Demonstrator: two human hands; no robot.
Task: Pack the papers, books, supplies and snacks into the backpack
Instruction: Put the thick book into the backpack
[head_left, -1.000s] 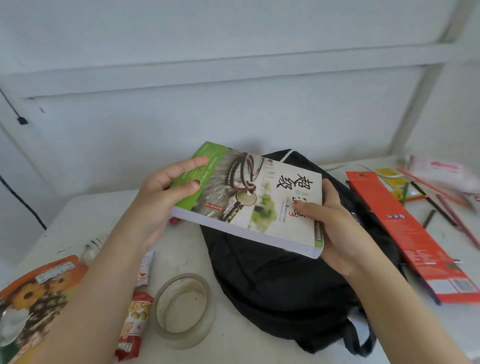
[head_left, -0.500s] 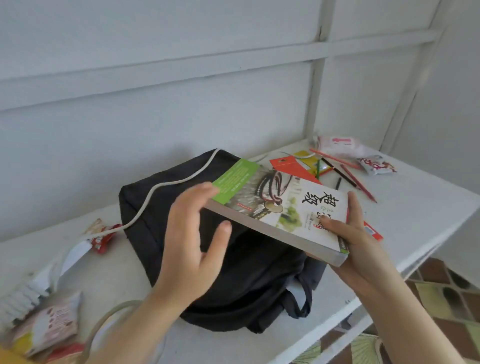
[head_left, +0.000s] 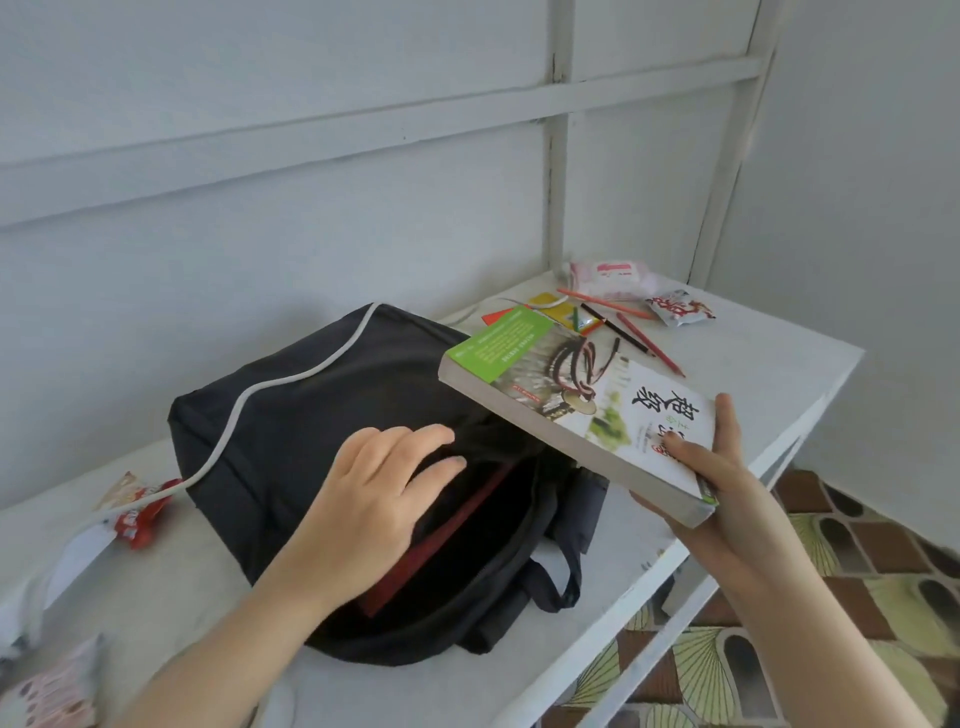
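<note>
I note right hand (head_left: 727, 499) clasping book (head_left: 587, 405) by one corner, left hand (head_left: 379, 499) hooking backpack (head_left: 291, 415) mouth open; risk: book slips, or snags on narrow opening

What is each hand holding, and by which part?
Right hand grips the thick green-banded paperback book by its near corner. Left hand rests on the opening edge of the black fabric backpack; grip cannot be told.

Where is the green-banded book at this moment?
The book is right of centre in the head view, gripped at its near end by the right hand. It is tilted above the open backpack, in front of the pencils.
</note>
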